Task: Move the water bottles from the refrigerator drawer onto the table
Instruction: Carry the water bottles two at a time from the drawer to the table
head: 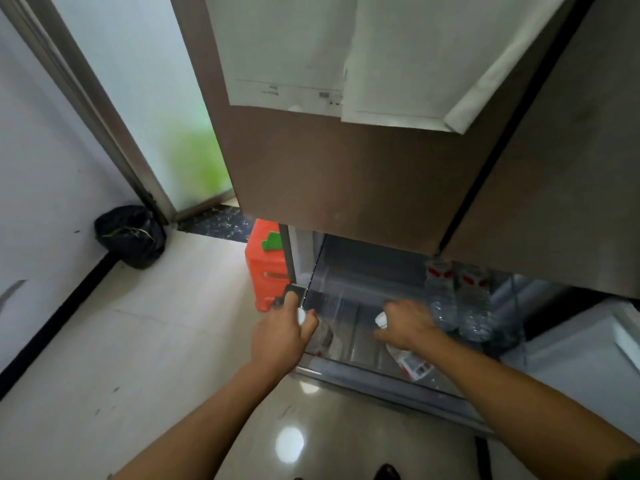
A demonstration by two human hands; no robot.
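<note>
The refrigerator drawer (374, 374) is pulled out low in front of me. My left hand (280, 332) grips the neck of a clear water bottle (323, 336) with a white cap at the drawer's left end. My right hand (407, 323) is closed around the top of a second water bottle (410, 363) with a red-and-white label, in the drawer's middle. Two more bottles (457, 306) lie at the drawer's right side, their red labels toward the back. No table is in view.
The brown refrigerator door (346, 174) with taped papers hangs above the drawer. An orange plastic stool (265, 268) stands left of the fridge. A black rubbish bag (131, 237) sits in the corner by a glass door. Pale tiled floor lies at the left.
</note>
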